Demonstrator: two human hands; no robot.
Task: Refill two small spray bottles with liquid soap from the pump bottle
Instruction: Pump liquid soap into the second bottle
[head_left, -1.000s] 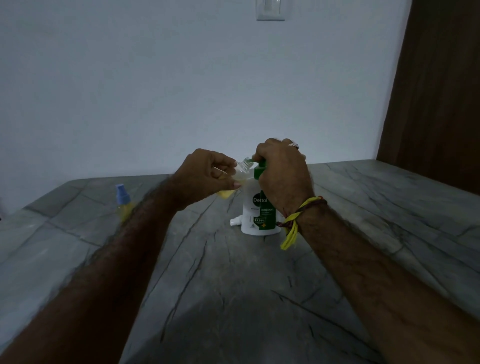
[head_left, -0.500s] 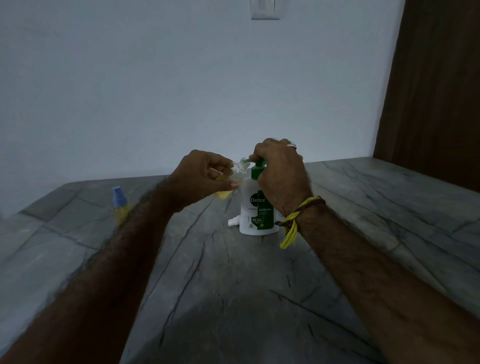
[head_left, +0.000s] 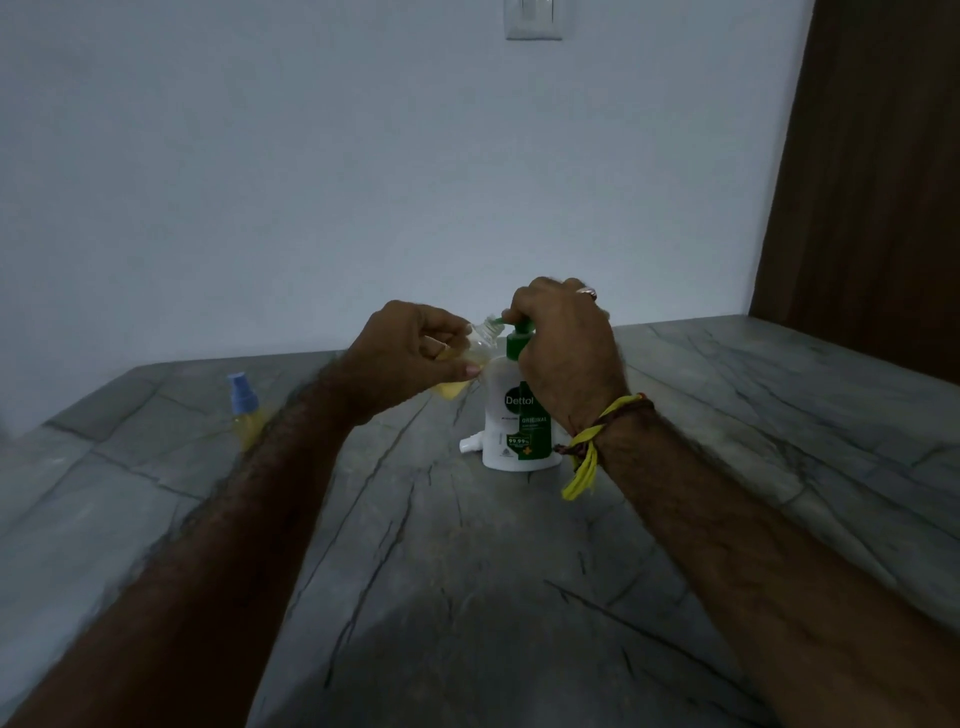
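A white pump bottle (head_left: 511, 421) with a green label and green pump stands on the grey stone table (head_left: 467, 597). My right hand (head_left: 563, 343) is curled over its pump head. My left hand (head_left: 410, 358) holds a small clear spray bottle (head_left: 480, 345) with yellowish liquid, uncapped and tilted, its open neck right at the green spout. A second small spray bottle (head_left: 244, 410) with a blue cap and yellow liquid stands at the far left, apart from both hands. A white spray cap (head_left: 470, 445) lies beside the pump bottle's base.
A pale wall with a switch plate (head_left: 533, 21) rises behind the table. A dark wooden panel (head_left: 872, 182) stands at the back right. Yellow and dark threads (head_left: 587, 457) hang from my right wrist.
Both hands keep their hold on the small bottle and the pump head. The view has shifted slightly; nothing on the table has moved.
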